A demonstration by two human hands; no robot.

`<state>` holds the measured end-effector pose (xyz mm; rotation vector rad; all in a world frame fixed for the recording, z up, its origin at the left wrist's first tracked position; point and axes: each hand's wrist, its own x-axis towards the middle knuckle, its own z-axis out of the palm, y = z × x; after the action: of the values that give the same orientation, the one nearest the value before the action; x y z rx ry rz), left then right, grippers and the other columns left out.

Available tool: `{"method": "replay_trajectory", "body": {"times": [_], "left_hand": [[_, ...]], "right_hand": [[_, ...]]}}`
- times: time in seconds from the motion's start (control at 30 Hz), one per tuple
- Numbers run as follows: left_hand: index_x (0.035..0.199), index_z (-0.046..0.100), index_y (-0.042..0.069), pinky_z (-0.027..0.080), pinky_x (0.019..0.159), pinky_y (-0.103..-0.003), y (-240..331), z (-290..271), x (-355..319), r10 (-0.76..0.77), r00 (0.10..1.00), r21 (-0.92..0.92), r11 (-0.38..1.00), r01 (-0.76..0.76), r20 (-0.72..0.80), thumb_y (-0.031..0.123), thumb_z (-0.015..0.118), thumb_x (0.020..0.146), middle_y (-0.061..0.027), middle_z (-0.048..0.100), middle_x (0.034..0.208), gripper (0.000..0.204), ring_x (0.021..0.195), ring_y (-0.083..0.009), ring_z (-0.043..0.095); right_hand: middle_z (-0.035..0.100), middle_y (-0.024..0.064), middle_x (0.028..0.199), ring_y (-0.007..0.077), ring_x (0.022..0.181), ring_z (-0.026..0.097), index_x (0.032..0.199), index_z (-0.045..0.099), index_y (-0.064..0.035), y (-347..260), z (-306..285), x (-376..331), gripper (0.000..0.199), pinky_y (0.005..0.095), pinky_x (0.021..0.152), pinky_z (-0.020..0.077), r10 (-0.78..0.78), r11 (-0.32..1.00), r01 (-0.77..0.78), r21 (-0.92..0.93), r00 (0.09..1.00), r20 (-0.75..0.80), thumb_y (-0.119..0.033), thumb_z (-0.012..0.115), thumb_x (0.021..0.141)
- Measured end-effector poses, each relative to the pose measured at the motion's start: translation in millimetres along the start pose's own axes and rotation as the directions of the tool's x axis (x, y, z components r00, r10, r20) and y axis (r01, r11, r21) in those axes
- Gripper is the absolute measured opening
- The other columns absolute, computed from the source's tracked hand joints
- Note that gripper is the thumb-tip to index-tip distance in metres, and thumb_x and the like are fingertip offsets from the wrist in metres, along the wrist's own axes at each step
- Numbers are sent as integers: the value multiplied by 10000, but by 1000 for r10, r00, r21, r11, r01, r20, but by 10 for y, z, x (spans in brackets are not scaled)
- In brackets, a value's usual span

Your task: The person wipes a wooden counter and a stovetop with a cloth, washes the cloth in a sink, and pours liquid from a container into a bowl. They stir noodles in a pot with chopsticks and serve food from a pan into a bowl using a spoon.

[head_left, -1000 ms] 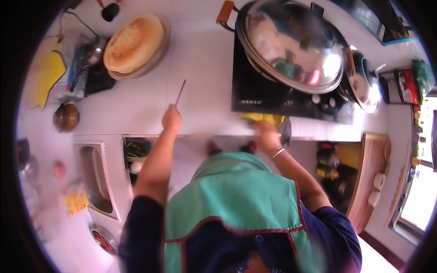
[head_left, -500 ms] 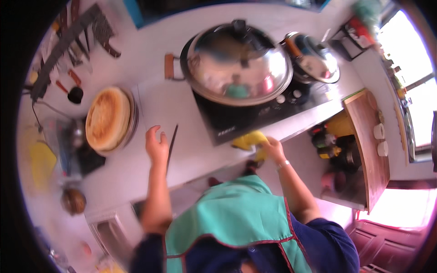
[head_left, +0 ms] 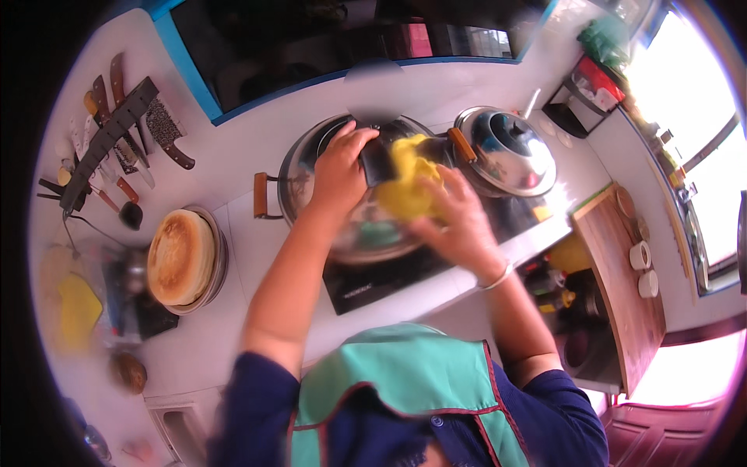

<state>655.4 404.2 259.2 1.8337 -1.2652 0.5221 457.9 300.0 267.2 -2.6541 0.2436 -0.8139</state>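
Observation:
A large steel wok lid (head_left: 307, 167) covers the wok on the black stovetop (head_left: 350, 289). My left hand (head_left: 341, 177) is over the lid, its fingers closed on the black lid handle (head_left: 378, 163). The yellow cloth (head_left: 408, 183) lies against the handle's right side, bunched and blurred. My right hand (head_left: 459, 219) holds that cloth, fingers partly hidden behind its folds. The wok's wooden side handle (head_left: 261, 194) sticks out at the left.
Round browned flatbreads (head_left: 181, 257) stand on a plate at the left. A smaller lidded pot (head_left: 513, 159) occupies the right burner. Knives hang from a dark wall rack (head_left: 109, 144). A wooden board (head_left: 622, 288) with white cups lies at the far right.
My left hand has moved from the counter onto the lid handle. The right hand has carried the yellow cloth from the stove's front edge up to the lid. The view has shifted too.

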Motion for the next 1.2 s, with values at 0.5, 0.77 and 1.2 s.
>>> {"method": "replay_trajectory", "body": {"times": [0.5,0.77,1.2], "left_hand": [[1051,600,117,333,991,-434,66,6,107,-181,979,-148,970,193,90,39,632,724,-89,620,1080,338,1163,-295,500],[1016,610,133,340,987,-410,63,5,64,-249,965,-10,968,251,86,13,659,688,-64,632,1058,353,1135,-273,525],[1044,590,91,354,976,-438,20,26,65,-147,989,-120,982,149,23,-29,517,768,-80,622,1060,309,1124,-284,519]], "right_hand": [[530,114,1233,258,1118,492,1244,517,-127,871,1518,2777,469,313,962,349,-434,877,62,477,528,730,-404,511,866],[600,69,1131,143,995,546,1176,578,-71,4,1423,3040,381,243,866,419,-579,789,267,553,24,815,-245,575,837],[475,202,1252,340,1118,492,1150,538,-22,1482,589,1346,337,334,960,375,-108,915,-28,401,944,312,-243,490,900]]}}
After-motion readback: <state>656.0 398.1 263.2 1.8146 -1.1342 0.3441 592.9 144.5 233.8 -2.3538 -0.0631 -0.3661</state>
